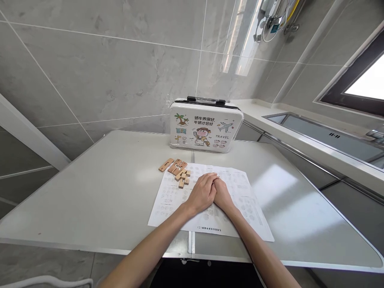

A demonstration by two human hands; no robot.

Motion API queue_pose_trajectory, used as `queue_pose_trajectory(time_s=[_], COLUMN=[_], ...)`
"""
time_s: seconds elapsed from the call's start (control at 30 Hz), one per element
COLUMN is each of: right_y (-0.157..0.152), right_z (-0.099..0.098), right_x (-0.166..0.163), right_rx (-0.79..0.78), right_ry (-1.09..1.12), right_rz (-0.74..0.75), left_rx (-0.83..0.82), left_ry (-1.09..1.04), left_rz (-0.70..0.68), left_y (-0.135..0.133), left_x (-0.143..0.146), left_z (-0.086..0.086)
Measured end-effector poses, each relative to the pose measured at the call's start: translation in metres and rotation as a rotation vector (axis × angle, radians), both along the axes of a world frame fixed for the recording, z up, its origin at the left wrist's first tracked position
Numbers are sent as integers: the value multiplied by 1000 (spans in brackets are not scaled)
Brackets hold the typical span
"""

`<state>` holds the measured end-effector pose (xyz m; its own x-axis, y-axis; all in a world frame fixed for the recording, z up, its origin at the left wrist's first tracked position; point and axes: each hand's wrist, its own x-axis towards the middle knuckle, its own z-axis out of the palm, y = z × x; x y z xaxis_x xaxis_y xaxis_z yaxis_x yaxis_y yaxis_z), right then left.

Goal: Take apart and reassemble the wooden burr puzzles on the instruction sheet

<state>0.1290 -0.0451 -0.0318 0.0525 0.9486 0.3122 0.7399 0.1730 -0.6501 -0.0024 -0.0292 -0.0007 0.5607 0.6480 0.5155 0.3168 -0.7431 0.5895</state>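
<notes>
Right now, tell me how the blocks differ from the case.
The blocks are small, bare wood and lie flat in a loose cluster at the far left corner of the sheet. The case is one large white box with cartoon prints, standing upright by the wall. Both rest on the table.

Both bare forearms reach forward and converge; the left hand (201, 194) and right hand (223, 195) rest pressed together, knuckles up, fingers folded against each other.
</notes>
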Motion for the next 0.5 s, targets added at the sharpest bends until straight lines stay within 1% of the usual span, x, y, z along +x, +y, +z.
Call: queue_pose_trajectory(time_s=[0.13, 0.3, 0.5], right_y=[0, 1, 1], right_z=[1, -1, -1], right_x=[1, 1, 1], right_rx=[3, 14, -23], right_ry=[-3, 9, 14], right_rz=[-20, -31, -25], left_rx=[-18, -49, -55], left_ry=[21, 58, 53], left_rz=[3, 31, 42], left_y=[1, 3, 2], left_x=[1, 2, 2], left_z=[-4, -4, -3])
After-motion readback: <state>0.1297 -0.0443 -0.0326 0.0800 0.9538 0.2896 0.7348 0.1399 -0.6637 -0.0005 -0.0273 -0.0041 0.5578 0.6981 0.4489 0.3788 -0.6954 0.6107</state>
